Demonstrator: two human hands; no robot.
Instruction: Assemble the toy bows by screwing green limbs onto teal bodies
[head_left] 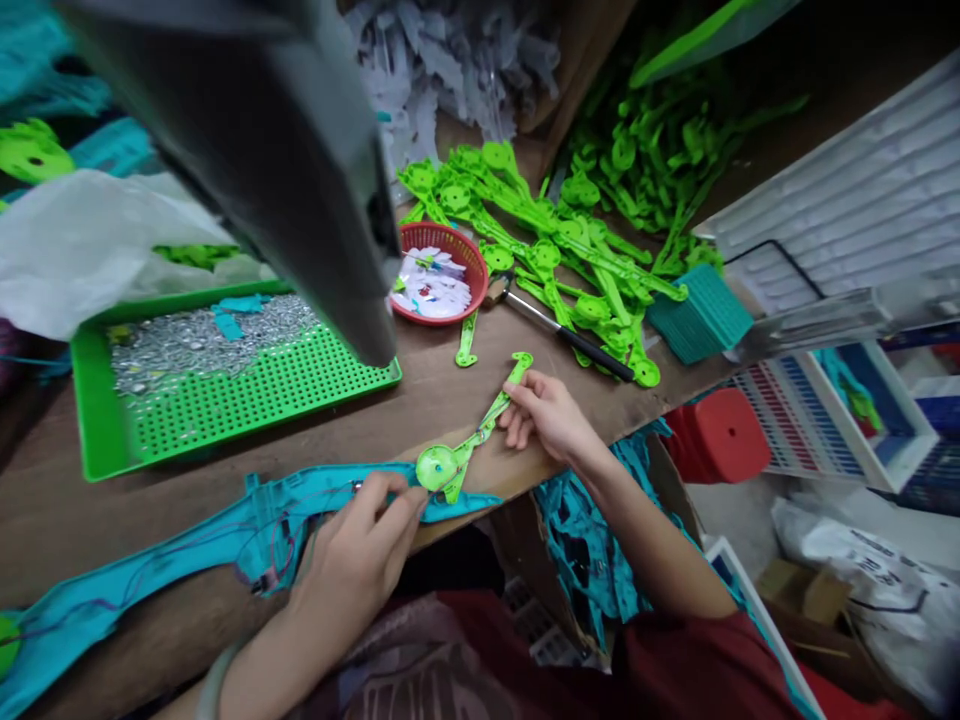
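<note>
My right hand (546, 415) grips the long arm of a bright green plastic part (439, 466) between thumb and fingers. The part has a round disc at its lower end and a small hook at the top. Beside that disc, my left hand (360, 545) is closed in a pinch; what its fingertips hold is too small to make out. Under the disc and the left hand lies a long turquoise plastic shell (199, 535) with thin dark wires running along its inside. Another small green piece (466, 342) rests on the table beyond.
A green perforated tray (337, 365) of small metal pieces stands left. Near the centre are a red basket (480, 262) of white pieces and a black-handled hammer (570, 337). Green parts (547, 255) are heaped behind. A dark grey machine body (300, 150) hangs overhead.
</note>
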